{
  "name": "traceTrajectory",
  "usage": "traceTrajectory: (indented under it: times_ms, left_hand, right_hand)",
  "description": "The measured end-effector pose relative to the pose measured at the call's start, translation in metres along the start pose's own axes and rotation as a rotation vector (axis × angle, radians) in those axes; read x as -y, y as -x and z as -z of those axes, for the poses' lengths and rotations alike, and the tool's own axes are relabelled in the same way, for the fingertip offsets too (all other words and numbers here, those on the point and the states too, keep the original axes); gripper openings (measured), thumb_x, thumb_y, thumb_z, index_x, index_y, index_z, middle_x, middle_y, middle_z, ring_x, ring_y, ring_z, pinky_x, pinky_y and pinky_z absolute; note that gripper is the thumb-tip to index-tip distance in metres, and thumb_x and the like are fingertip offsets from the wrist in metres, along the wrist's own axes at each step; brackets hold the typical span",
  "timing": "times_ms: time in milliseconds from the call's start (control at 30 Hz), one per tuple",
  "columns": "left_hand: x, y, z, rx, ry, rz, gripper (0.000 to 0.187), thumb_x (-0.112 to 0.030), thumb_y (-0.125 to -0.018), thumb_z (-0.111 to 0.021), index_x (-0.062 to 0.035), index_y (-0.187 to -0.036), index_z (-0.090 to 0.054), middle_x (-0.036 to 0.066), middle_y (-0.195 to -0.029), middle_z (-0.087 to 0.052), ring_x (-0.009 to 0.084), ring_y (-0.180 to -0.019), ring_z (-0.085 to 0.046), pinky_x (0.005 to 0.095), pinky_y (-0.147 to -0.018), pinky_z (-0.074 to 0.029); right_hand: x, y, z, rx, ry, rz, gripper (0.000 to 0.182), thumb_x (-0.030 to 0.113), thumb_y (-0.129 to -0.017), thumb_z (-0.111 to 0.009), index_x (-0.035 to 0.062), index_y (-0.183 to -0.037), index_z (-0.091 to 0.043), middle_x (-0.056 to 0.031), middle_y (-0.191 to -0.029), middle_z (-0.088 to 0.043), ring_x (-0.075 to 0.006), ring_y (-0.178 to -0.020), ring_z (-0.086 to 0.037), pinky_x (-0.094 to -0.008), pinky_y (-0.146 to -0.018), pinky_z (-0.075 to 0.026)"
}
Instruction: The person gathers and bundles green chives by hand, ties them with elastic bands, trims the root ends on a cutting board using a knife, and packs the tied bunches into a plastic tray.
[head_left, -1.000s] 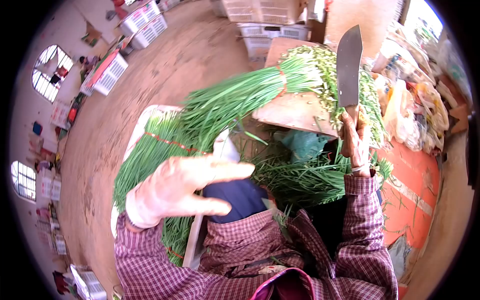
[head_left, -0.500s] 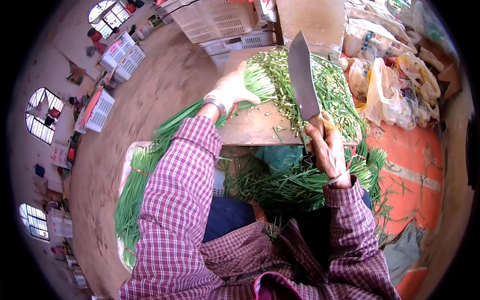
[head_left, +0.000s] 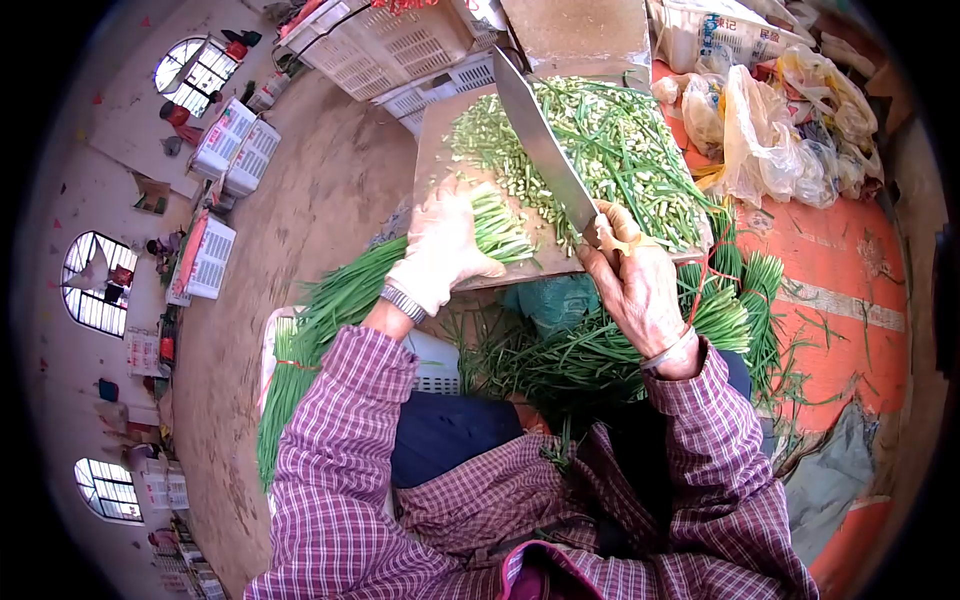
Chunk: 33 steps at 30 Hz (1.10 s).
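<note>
My left hand (head_left: 441, 240), in a pale glove, is closed around a bunch of long green garlic chives (head_left: 497, 222). Their pale cut ends point right over the cutting board (head_left: 437, 135), and the green leaves trail off to the lower left. In my right hand (head_left: 635, 280) is the handle of a large knife (head_left: 548, 145), its broad blade tilted up and to the left. Chopped stem pieces (head_left: 590, 130) and loose leaves cover much of the board behind and beside the blade.
Bundled chives (head_left: 285, 385) lie in a pale tray at my left. More chives (head_left: 600, 370) and a teal bag (head_left: 553, 303) are beneath the board. Plastic bags (head_left: 765, 135) sit at right on an orange sheet (head_left: 850, 350). White crates (head_left: 385, 45) stand behind.
My left hand has come closer to me with the chives, toward the board's near left edge. The knife has tilted further left. The camera view has shifted slightly.
</note>
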<state>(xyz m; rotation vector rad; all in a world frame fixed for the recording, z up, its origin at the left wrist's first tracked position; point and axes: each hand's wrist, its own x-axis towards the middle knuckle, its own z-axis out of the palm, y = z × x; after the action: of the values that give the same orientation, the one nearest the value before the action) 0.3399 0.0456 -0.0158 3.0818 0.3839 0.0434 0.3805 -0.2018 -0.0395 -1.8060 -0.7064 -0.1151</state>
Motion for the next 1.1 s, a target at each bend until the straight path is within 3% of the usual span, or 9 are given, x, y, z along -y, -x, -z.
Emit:
traceTrajectory:
  times_ms: [167, 333, 400, 567, 767, 967, 1100]
  left_hand:
    - [-0.010, 0.001, 0.002, 0.010, -0.059, 0.011, 0.143, -0.043, -0.046, -0.098, -0.0081, -0.160, -0.018, 0.026, -0.148, -0.046, 0.0427, -0.135, -0.047, 0.0463, -0.112, -0.041]
    - [-0.012, -0.001, 0.006, 0.071, 0.000, 0.007, 0.124, -0.039, -0.049, -0.096, -0.0088, -0.153, -0.035, 0.022, -0.131, -0.056, 0.0388, -0.124, -0.055, 0.0465, -0.106, -0.045]
    - [-0.008, 0.005, -0.006, -0.083, -0.032, -0.040, 0.114, -0.038, -0.050, -0.095, -0.0082, -0.147, -0.042, 0.019, -0.124, -0.058, 0.0373, -0.118, -0.057, 0.0467, -0.103, -0.047]
    - [-0.008, 0.005, -0.007, -0.117, -0.050, -0.082, 0.109, -0.039, -0.054, -0.093, -0.0075, -0.146, -0.044, 0.018, -0.124, -0.060, 0.0373, -0.118, -0.058, 0.0456, -0.103, -0.047]
    - [-0.011, -0.010, 0.007, 0.077, -0.028, 0.047, 0.106, -0.045, -0.055, -0.089, -0.0084, -0.145, -0.046, 0.017, -0.123, -0.063, 0.0353, -0.116, -0.060, 0.0449, -0.099, -0.050]
    - [-0.018, -0.013, 0.010, 0.038, -0.028, 0.102, 0.093, -0.044, -0.056, -0.089, -0.0091, -0.136, -0.058, 0.016, -0.116, -0.069, 0.0327, -0.110, -0.067, 0.0424, -0.094, -0.055]
    - [-0.021, -0.013, 0.013, 0.075, -0.022, 0.153, 0.090, -0.041, -0.057, -0.090, -0.0100, -0.135, -0.059, 0.015, -0.114, -0.071, 0.0329, -0.108, -0.069, 0.0431, -0.093, -0.055]
  right_hand:
    - [-0.008, 0.007, -0.004, 0.017, 0.065, 0.044, 0.029, 0.020, -0.099, -0.058, 0.0061, -0.124, -0.058, -0.0216, -0.087, -0.068, -0.0406, -0.081, -0.068, -0.0471, -0.069, -0.051]
    - [-0.002, 0.013, -0.004, 0.024, 0.105, 0.030, 0.028, 0.021, -0.101, -0.055, 0.0050, -0.123, -0.059, -0.0203, -0.085, -0.068, -0.0392, -0.076, -0.068, -0.0458, -0.068, -0.053]
    - [0.001, 0.013, -0.005, 0.006, 0.106, 0.016, 0.026, 0.023, -0.103, -0.052, 0.0052, -0.120, -0.062, -0.0197, -0.083, -0.068, -0.0384, -0.074, -0.068, -0.0449, -0.067, -0.053]
    - [-0.001, 0.015, -0.007, -0.032, 0.061, 0.038, 0.027, 0.026, -0.104, -0.050, 0.0059, -0.118, -0.062, -0.0194, -0.080, -0.067, -0.0388, -0.074, -0.067, -0.0462, -0.067, -0.053]
    - [-0.007, 0.021, -0.014, 0.021, 0.121, -0.009, 0.024, 0.021, -0.103, -0.051, 0.0039, -0.116, -0.061, -0.0207, -0.080, -0.067, -0.0398, -0.072, -0.067, -0.0468, -0.064, -0.053]
    - [0.005, 0.037, -0.013, 0.029, 0.195, 0.131, 0.021, 0.016, -0.101, -0.054, 0.0042, -0.118, -0.059, -0.0171, -0.078, -0.066, -0.0359, -0.066, -0.067, -0.0437, -0.058, -0.051]
    - [0.014, 0.051, -0.014, 0.075, 0.261, 0.025, 0.021, 0.016, -0.101, -0.056, 0.0052, -0.118, -0.058, -0.0155, -0.079, -0.066, -0.0360, -0.065, -0.066, -0.0446, -0.058, -0.051]
